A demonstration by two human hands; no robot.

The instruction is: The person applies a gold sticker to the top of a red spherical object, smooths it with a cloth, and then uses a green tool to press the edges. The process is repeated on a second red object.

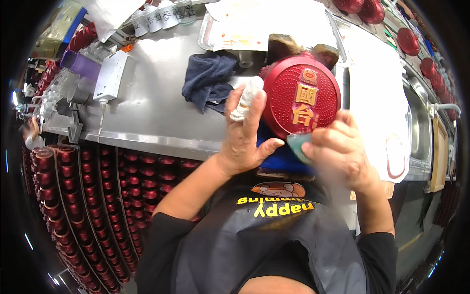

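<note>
A round, dark red bottle (284,105) with a dotted face and raised gold characters lies in front of me. Its neck end points away, against dark, worn supports (284,45). At its lower edge my right hand (342,152) pinches a flat, pale green piece (299,147) whose kind I cannot make out. My left hand (245,134) is at the bottle's left side, thumb stretched out. A wadded white cloth (251,98) sits among its raised fingers. Something blue (274,152) shows under the bottle.
A crumpled dark blue towel (208,81) lies on the steel table (152,93). Beyond it are a white-covered tray (240,24) and several squeeze bottles (154,19). A white box (111,78) stands left. Red bottles fill racks (88,196) below. At right is a sink (420,132).
</note>
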